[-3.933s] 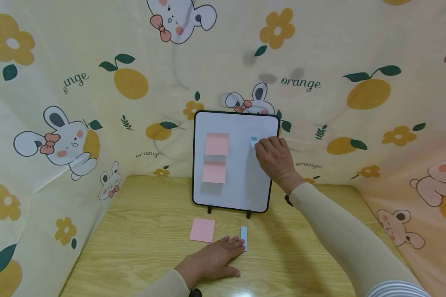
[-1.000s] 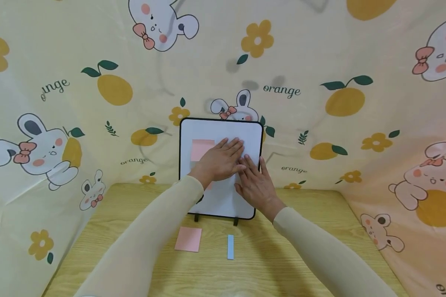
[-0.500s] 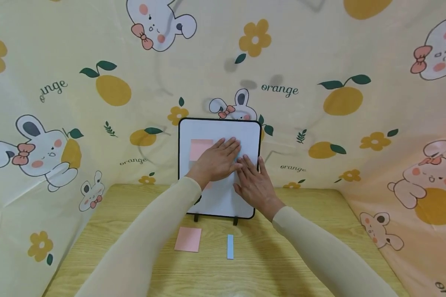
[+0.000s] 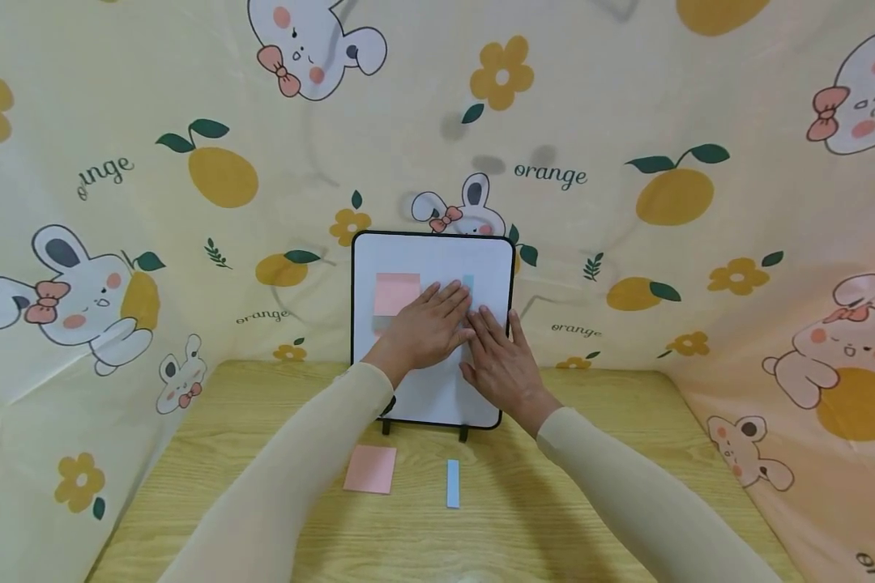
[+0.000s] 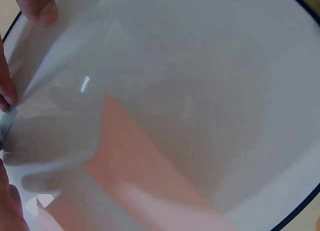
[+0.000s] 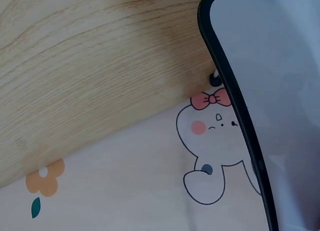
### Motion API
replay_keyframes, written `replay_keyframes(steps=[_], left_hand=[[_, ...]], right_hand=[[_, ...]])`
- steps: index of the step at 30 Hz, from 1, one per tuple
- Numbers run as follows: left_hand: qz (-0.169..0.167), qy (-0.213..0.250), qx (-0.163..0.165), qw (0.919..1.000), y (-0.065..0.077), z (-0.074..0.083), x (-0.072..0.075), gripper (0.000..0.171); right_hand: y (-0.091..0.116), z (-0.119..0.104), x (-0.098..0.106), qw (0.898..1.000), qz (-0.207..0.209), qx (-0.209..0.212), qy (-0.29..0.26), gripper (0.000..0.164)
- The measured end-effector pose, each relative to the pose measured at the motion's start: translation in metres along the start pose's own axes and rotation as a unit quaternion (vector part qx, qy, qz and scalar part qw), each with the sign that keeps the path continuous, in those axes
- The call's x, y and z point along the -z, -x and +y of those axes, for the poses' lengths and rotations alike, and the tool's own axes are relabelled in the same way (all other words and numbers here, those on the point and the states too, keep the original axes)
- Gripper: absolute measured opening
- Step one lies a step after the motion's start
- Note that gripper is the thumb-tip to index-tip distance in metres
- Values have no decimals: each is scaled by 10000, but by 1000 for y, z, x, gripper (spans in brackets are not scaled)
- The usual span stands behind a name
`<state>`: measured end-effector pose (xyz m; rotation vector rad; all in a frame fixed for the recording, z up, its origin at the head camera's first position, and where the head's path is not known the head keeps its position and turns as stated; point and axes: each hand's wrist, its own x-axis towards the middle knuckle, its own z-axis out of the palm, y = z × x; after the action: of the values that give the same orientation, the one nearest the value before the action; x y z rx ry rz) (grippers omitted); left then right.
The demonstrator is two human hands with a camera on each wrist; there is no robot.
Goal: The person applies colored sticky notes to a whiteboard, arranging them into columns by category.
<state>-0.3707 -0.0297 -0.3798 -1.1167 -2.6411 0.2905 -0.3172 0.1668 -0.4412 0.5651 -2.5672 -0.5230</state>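
A whiteboard [image 4: 430, 255] with a black frame stands upright on the table. On its left part is a pink sticky note [image 4: 394, 293], with another pink note [image 5: 135, 146] below it, mostly covered by my left arm in the head view. A narrow blue sticky note [image 4: 468, 283] is on the board's right part, its lower end hidden by fingers. My left hand [image 4: 426, 324] lies over the board with straight fingers at the blue note's left side. Just right of it, my right hand [image 4: 505, 360] rests with fingers extended, fingertips at the blue strip.
In front of the board on the wooden table [image 4: 554, 518] lie a pink sticky note pad [image 4: 369, 469] and a narrow blue sticky note pad [image 4: 453, 484]. Black feet [image 4: 463, 434] hold the board up. A patterned cloth [image 4: 437, 105] hangs behind and at both sides.
Both hands came up to the board, the left from beside the blue pad on the table. Lately the left fingers slid slightly down, uncovering the blue note's top; the right hand stays nearly still.
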Motion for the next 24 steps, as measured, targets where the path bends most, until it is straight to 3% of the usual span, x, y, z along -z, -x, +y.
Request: replay_keyframes(steps=[15, 24], left_hand=[[71, 383, -70, 9992, 14, 11, -8, 71], [0, 720, -52, 9974, 24, 20, -17, 70]], right_hand=[[9, -5, -8, 10000, 3, 73, -59, 78], [17, -11, -10, 9986, 75, 23, -523, 70]])
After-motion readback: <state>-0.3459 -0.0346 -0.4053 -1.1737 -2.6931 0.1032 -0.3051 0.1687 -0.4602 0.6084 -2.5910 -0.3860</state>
